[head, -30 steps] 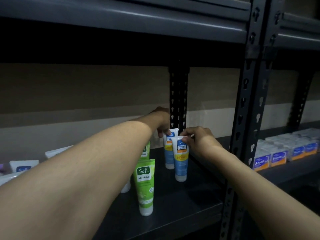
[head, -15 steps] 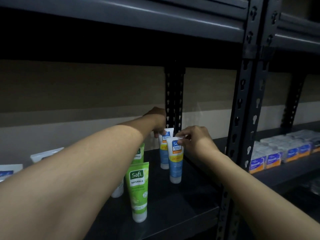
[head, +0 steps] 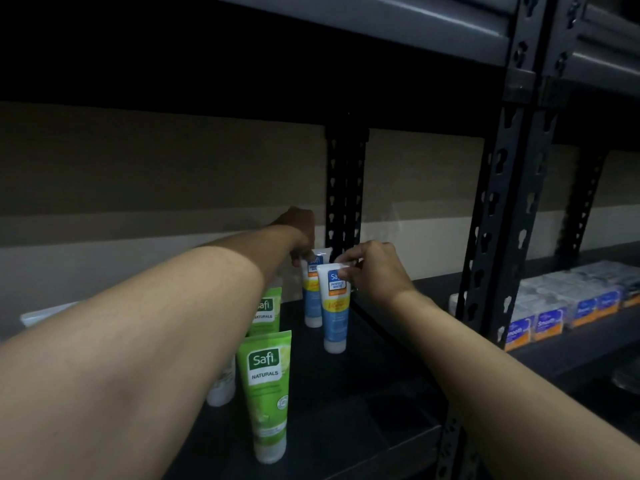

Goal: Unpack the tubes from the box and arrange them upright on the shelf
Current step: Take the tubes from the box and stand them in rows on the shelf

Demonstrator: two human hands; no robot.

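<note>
On a dark shelf [head: 363,403] before a beige wall [head: 173,168], fingers of the right hand [head: 375,271] pinch the upright front blue tube [head: 335,317]; left hand [head: 299,230] fingers grip the upright rear blue tube [head: 311,306].

Tube count, shelf [head: 346,427]
Two blue tubes [head: 334,317] at 6 o'clock; two green tubes [head: 268,393] at 7 o'clock; one white tube [head: 221,388], partly hidden.

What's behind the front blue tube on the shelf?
A second blue tube stands upright just behind it, its top held by the left hand. The front blue tube covers its right edge, so whether the two touch cannot be told.
</note>
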